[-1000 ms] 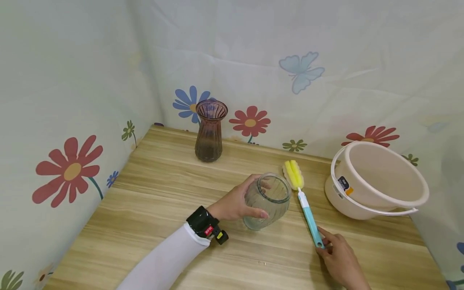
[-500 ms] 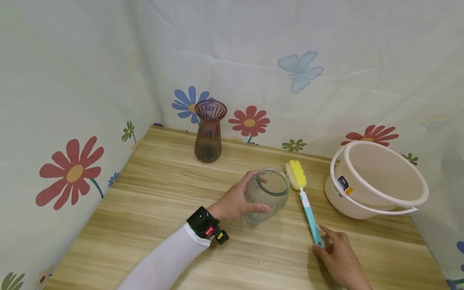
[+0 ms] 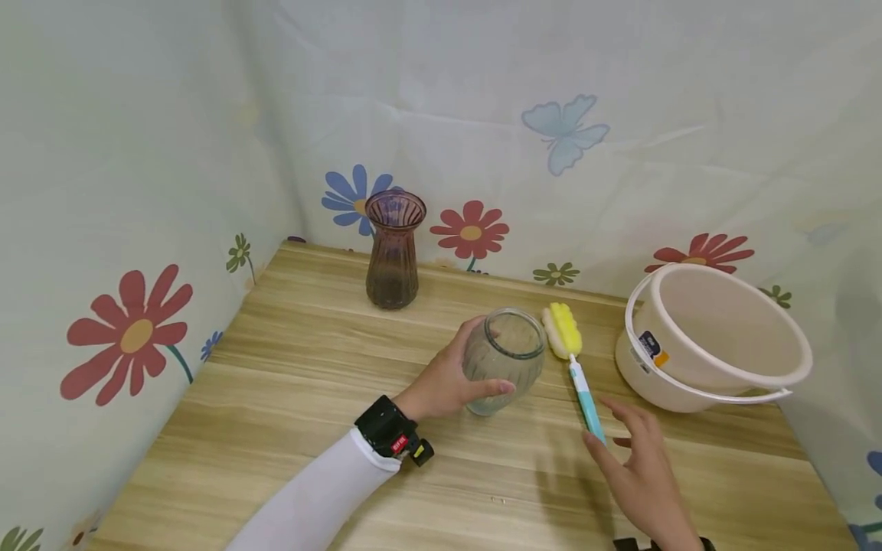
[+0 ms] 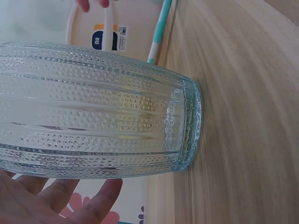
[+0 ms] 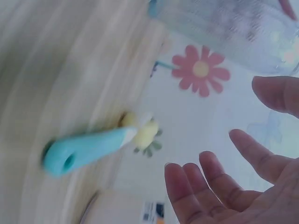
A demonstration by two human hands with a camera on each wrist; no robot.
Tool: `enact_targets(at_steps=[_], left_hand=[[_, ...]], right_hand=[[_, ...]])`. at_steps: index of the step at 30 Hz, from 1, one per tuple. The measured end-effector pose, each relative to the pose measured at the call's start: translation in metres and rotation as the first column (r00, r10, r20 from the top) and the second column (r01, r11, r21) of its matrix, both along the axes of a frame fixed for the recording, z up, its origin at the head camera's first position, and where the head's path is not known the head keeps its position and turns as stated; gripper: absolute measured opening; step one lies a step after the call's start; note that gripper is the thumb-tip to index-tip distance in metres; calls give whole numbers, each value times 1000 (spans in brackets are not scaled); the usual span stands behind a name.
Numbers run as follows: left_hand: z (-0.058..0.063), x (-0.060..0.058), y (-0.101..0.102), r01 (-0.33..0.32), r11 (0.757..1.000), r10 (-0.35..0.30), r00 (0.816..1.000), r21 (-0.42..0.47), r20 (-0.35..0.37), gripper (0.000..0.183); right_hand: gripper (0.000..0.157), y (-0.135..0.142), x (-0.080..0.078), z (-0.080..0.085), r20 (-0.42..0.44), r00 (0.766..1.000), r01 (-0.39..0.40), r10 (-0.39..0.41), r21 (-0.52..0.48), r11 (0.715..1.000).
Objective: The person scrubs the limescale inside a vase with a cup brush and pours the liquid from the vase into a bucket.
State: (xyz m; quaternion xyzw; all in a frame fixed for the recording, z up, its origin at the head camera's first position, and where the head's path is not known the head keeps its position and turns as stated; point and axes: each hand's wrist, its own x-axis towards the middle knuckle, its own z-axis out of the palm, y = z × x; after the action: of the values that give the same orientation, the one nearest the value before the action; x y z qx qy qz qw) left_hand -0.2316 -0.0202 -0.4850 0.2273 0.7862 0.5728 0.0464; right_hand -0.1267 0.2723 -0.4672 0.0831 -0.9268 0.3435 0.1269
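Note:
My left hand (image 3: pixel 451 383) grips a clear glass jar (image 3: pixel 508 366) from its left side, thumb across the front. The jar leans a little, its open mouth up. In the left wrist view, ribs and raised dots cover the glass (image 4: pixel 98 112), and its base is close to the tabletop. A sponge bottle brush (image 3: pixel 588 405) with a yellow-and-cream head and turquoise handle lies right of the jar. Above the handle's end, hiding it in the head view, is my right hand (image 3: pixel 644 467). Its fingers are spread and hold nothing; the right wrist view shows the handle (image 5: pixel 84 149) apart from them.
A pale pink bucket (image 3: pixel 696 373) with a white bail handle stands at the right. At the back left is a purple ribbed glass vase (image 3: pixel 393 264). Flower-printed cloth (image 3: pixel 468 115) hangs along the back and sides of the wooden table (image 3: pixel 310 344).
The right hand has let go of the brush handle's end and risen, its fingers spreading. The brush head has turned slightly. The left hand has moved the jar a little away from me.

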Motion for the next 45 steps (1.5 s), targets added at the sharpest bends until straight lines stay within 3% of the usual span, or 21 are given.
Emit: enact_targets(at_steps=[6,12,18,23,28,34,39,45], left_hand=[[-3,-1,0,-4,1000,4,1000,0,-6,109],[-4,-2,-1,1,1000,-1,1000,7,-15,108],[-5,-2,-1,11,1000,-10,1000,14,-19,106],[-3,-1,-1,25,999,-24,1000,30,-9,107],[-3,0,-1,39,999,-38,999,36,-15,108],[-6,0,-2,47,999,-46,999,23,-16,110],[-11,3,1,50,998,-48,997,-26,62,113],[-16,5,8,38,998,-33,994,-55,101,116]], right_hand=[[59,-19,-8,10,-19,995,-100,99,-71,992],[65,-41,-21,22,63,981,-168,185,-210,963],[83,-57,-37,26,134,955,-215,265,-303,928],[98,-68,-54,20,115,929,-298,352,-329,896],[99,-75,-68,9,89,900,-366,426,-375,852],[105,-78,-73,-7,123,892,-358,435,-394,847],[114,-77,-76,-15,149,880,-346,451,-449,824],[118,-75,-79,-19,120,897,-336,425,-440,833]])
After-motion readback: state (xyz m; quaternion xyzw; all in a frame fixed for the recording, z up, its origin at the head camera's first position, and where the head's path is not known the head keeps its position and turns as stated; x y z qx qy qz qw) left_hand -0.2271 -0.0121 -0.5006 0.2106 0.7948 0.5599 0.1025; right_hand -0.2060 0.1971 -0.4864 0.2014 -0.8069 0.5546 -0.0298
